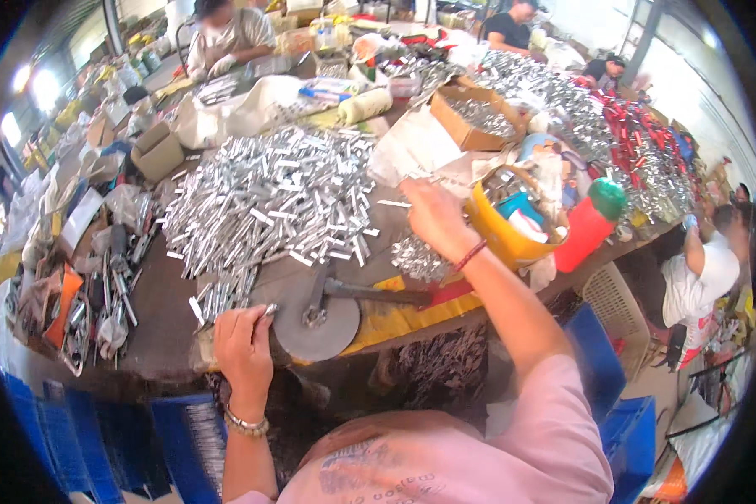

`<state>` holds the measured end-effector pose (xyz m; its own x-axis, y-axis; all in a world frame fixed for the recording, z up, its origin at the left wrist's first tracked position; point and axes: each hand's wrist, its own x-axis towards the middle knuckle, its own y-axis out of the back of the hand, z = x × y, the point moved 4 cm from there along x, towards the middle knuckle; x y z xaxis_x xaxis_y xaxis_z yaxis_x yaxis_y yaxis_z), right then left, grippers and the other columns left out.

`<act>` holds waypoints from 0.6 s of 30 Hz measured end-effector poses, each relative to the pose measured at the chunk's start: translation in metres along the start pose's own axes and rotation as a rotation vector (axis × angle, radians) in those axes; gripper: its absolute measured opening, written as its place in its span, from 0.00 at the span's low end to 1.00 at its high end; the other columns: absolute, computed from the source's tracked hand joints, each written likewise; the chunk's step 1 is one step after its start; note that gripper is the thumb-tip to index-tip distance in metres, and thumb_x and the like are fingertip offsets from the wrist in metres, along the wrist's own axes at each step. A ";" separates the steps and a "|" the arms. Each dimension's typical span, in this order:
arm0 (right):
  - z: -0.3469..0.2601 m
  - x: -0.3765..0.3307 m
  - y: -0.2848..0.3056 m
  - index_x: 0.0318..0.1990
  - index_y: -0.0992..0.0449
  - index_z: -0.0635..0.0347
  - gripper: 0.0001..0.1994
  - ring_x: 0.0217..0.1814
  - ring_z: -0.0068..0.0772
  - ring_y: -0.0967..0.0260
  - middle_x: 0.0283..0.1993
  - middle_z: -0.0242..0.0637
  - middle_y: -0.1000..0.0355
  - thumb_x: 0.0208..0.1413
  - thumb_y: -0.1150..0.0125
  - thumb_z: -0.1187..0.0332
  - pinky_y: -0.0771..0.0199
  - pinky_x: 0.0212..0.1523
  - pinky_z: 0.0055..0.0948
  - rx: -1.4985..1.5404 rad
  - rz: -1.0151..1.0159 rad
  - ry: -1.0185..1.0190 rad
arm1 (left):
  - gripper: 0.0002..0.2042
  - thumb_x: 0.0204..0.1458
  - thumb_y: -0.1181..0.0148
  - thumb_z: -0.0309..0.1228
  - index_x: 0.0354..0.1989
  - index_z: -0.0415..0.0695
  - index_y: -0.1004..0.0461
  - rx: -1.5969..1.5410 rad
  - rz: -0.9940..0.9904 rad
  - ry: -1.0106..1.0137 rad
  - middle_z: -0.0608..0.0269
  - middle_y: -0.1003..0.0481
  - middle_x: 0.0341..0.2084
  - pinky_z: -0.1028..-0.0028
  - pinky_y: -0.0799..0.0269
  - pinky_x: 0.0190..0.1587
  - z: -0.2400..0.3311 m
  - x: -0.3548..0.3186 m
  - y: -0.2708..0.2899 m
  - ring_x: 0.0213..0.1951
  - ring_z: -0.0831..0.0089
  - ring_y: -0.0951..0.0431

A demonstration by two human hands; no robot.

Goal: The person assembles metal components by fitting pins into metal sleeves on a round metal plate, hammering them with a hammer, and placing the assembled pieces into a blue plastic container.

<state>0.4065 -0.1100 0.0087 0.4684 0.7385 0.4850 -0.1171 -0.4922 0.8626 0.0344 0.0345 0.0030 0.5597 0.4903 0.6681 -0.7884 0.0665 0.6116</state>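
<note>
- While bent over table (164, 336), left hand (242, 336) down at near edge, fingers curled, pinching a small metal tube (268, 310) at fingertips.
- Tube just beside grey round disc (317, 323); disc flat on table, dark lever arm (378, 292) running right from it.
- Right hand (433, 217) out over table beyond disc, seen from back, fingers bent; grasp cannot tell, fingertips hidden.
- Red cord on right wrist, bead bracelet on left.
- Big heap of silver tubes (269, 197) mid table, between both hands and far side; loose ones trailing toward left hand.
- Small shiny pile (418, 259) just under right wrist.
- Yellow bowl (500, 239) right of right hand, full of odds; red bottle with green cap (590, 225) beside it.
- Yellow sheet (395, 317) under lever arm at table edge.
- Cardboard box (477, 118) of metal parts farther back; white roll (364, 106) near it.
- Clutter of tools and bags on left part of table (92, 286).
- Blue crates (101, 445) below near edge.
- Other people seated at far end and at right side.
</note>
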 end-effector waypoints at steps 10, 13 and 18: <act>-0.020 -0.018 0.041 0.42 0.18 0.57 0.07 0.45 0.58 0.19 0.44 0.45 0.20 0.61 0.41 0.75 0.20 0.45 0.54 0.161 0.122 -0.017 | 0.09 0.53 0.27 0.20 0.42 0.39 0.16 -0.174 -0.061 0.029 0.55 0.20 0.37 0.60 0.26 0.48 0.008 0.000 0.007 0.42 0.54 0.21; -0.040 -0.020 0.062 0.45 0.17 0.56 0.09 0.45 0.57 0.19 0.44 0.46 0.20 0.60 0.40 0.77 0.19 0.46 0.51 0.164 0.249 -0.058 | 0.10 0.52 0.26 0.20 0.42 0.40 0.16 -0.194 -0.133 0.011 0.56 0.20 0.36 0.62 0.26 0.47 0.027 0.002 0.011 0.41 0.55 0.21; -0.122 -0.059 0.068 0.56 0.17 0.63 0.13 0.49 0.19 0.20 0.44 0.28 0.21 0.68 0.40 0.84 0.17 0.47 0.25 1.351 -0.223 -0.240 | 0.10 0.51 0.25 0.20 0.42 0.40 0.14 -0.186 -0.239 0.082 0.56 0.22 0.35 0.62 0.26 0.46 0.035 -0.004 0.010 0.41 0.56 0.21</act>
<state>0.2645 -0.1304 0.0562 0.5181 0.8311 0.2024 0.8429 -0.5363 0.0446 0.0333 0.0023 0.0208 0.7184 0.5098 0.4734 -0.6742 0.3424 0.6544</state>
